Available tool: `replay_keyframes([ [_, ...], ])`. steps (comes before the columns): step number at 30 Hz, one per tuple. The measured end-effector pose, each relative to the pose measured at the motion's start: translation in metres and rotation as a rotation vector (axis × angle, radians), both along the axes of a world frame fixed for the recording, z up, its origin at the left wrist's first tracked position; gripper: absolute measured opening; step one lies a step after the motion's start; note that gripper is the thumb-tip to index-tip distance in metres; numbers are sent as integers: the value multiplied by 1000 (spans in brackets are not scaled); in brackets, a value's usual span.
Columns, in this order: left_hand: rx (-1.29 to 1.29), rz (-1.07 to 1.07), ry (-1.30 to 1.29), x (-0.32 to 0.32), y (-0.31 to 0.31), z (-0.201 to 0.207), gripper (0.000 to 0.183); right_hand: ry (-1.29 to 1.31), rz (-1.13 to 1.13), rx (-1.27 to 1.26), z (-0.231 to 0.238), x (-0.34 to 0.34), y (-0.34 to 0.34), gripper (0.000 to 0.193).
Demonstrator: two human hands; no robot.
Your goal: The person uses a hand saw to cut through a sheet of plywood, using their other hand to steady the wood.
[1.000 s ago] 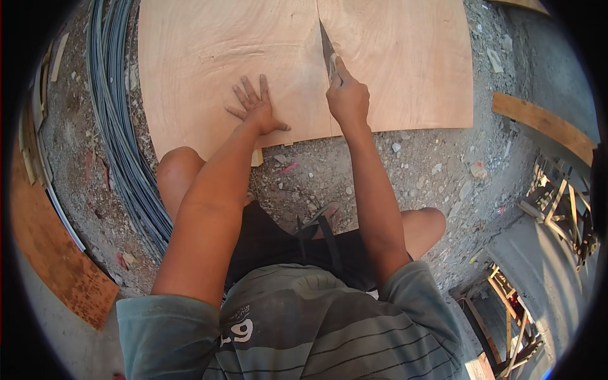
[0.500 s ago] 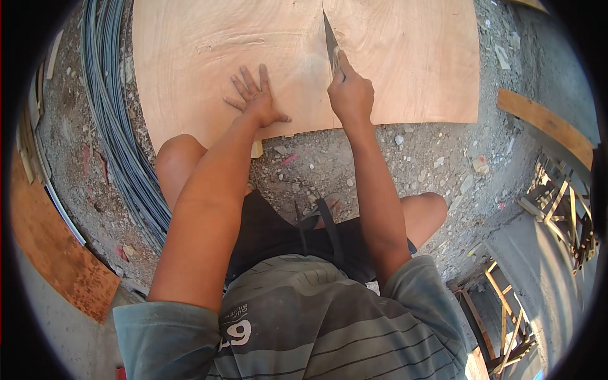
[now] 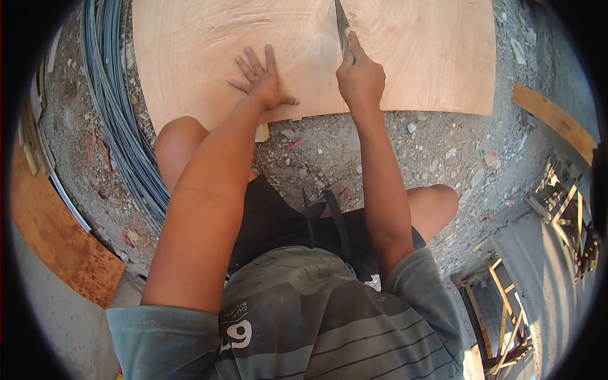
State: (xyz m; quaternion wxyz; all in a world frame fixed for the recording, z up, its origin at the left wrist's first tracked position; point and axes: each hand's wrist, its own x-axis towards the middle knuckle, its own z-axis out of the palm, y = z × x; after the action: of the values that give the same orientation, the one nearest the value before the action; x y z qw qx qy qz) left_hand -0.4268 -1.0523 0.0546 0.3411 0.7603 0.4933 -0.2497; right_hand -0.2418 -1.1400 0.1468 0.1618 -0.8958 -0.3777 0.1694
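A pale plywood sheet [image 3: 437, 69] lies in front of me, over the gravel. My left hand [image 3: 265, 85] is pressed flat on it near the close edge, fingers spread, holding nothing. To the right of it, my right hand [image 3: 361, 79] is wrapped round the handle of a handsaw [image 3: 342, 25]. The saw's narrow blade points away from me and runs out of the top of the picture. A thin straight line, a cut or a mark, runs down the sheet by the blade; my right hand partly covers it.
A bundle of grey steel rods [image 3: 117, 107] curves along the sheet's left side. A rusty brown board [image 3: 63, 247] lies at the far left, another brown board [image 3: 554, 117] at the right. Timber scraps [image 3: 506, 310] are piled lower right. Rubble ground [image 3: 437, 149] surrounds me.
The whole view has shifted slightly, so the sheet and both hands sit higher and a little farther right. My left hand stays flat on the sheet; my right still grips the saw.
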Motion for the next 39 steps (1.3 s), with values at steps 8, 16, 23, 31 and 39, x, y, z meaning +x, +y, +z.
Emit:
replay_keyframes([
  [8,17,22,55,-11,6,7,167,26,54,25,61,-67,-160,52],
  [16,32,0,-3,-6,0,-2,167,-28,55,27,2,-10,-14,46],
  [23,27,21,39,-13,6,4,165,24,48,51,58,-66,-161,50],
  [31,34,-2,-5,-16,-3,-7,168,9,54,3,12,-17,-21,50],
  [39,48,5,16,-19,2,2,165,15,50,20,67,-68,-148,50],
])
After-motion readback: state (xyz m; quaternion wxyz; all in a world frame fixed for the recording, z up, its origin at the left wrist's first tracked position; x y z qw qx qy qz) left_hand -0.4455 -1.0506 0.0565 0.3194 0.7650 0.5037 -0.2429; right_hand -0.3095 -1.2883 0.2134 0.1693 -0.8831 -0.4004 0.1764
